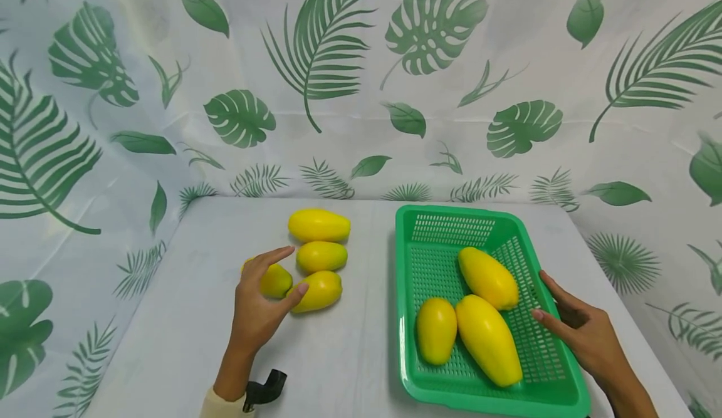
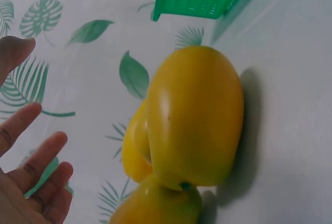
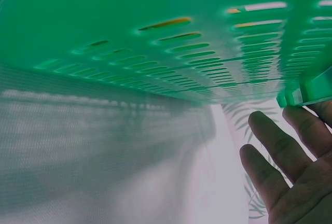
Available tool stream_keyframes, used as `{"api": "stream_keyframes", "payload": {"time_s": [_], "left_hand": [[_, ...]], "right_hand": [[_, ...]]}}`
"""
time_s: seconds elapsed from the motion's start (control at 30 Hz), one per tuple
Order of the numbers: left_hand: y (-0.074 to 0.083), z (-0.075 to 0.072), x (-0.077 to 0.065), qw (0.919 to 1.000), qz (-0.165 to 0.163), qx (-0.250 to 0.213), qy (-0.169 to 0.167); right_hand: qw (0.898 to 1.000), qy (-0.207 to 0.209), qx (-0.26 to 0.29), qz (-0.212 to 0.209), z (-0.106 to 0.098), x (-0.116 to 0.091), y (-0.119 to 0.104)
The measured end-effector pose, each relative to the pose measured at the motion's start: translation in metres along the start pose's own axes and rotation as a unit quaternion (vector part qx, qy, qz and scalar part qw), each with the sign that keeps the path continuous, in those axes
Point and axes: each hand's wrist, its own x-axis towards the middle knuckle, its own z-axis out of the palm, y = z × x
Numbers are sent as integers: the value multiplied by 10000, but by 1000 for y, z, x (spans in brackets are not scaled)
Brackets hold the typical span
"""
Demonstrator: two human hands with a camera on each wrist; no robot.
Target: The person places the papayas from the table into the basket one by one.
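Note:
Several yellow papaya-like fruits lie grouped on the left of the table, among them a long one at the back point(image 1: 319, 225), a smaller middle one point(image 1: 321, 257) and a front one point(image 1: 320, 291). My left hand point(image 1: 258, 308) hovers over this group with thumb and fingers spread, partly hiding a greenish-tipped fruit point(image 1: 276, 281). The left wrist view shows a fruit point(image 2: 196, 117) apart from the fingers. On the right, a green plastic basket point(image 1: 402, 318) contains three more yellow fruits. My right hand point(image 1: 589, 336) holds its right rim, thumb over the edge and fingers along the outside.
A white cloth covers the table point(image 1: 361, 355), and a leaf-printed curtain point(image 1: 350, 142) rises behind and at both sides. Close to the left wrist is a black curved piece point(image 1: 267, 388). The basket's slotted side point(image 3: 171, 53) stands just above the table cloth.

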Motion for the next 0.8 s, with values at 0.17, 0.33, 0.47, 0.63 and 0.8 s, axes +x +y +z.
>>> {"api": "stream_keyframes", "payload": {"time_s": [0.17,0.33,0.47,0.63,0.8], "left_hand": [[-7,-4,-3,9997,-249,60,50],[-11,-8,-5,9991,-385,168,33],[-11,-10,-6,9986,-475,221,92],[-15,-10,-7,9976,-633,255,152],[-19,-10,-5,9965,-755,304,169]], "right_hand": [[10000,-33,-16,90,1,-3,3],[9996,-47,-140,250,3,-5,6],[9997,-12,-116,227,4,-4,7],[9999,28,-56,132,5,-1,5],[9999,26,-95,20,2,0,3]]}}
